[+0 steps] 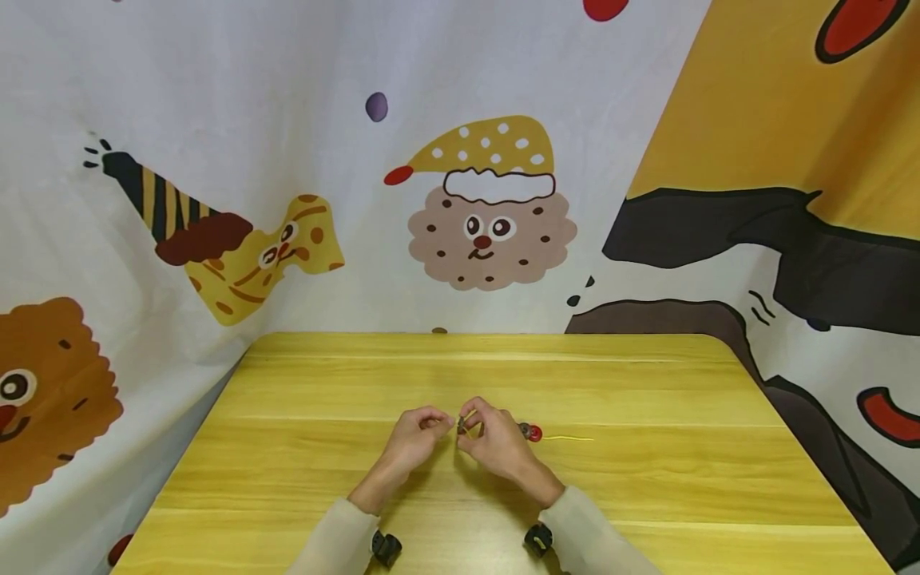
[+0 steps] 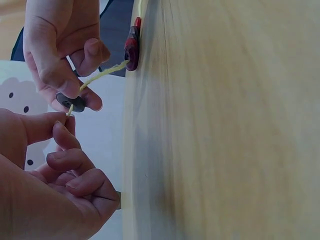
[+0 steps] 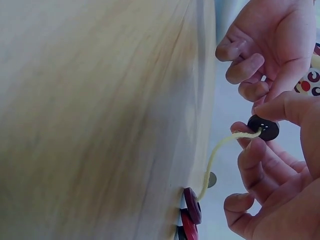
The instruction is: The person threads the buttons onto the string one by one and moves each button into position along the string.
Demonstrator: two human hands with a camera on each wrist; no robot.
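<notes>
Dark button [image 3: 263, 128] pinched by right hand [image 1: 496, 447]; left hand [image 1: 413, 439] fingers pinch yellow string [image 3: 215, 157]

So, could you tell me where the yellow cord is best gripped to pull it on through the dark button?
Probably at the short tip poking out of the dark button on the left hand side. The yellow cord is thin and limp, so a thumb-and-forefinger pinch close to the hole suits it, while the right hand holds the button by its rim.

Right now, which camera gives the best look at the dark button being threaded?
The right wrist view: the dark button faces the camera, holes and yellow string visible. The left wrist view shows it edge-on; the head view shows only a speck.
</notes>
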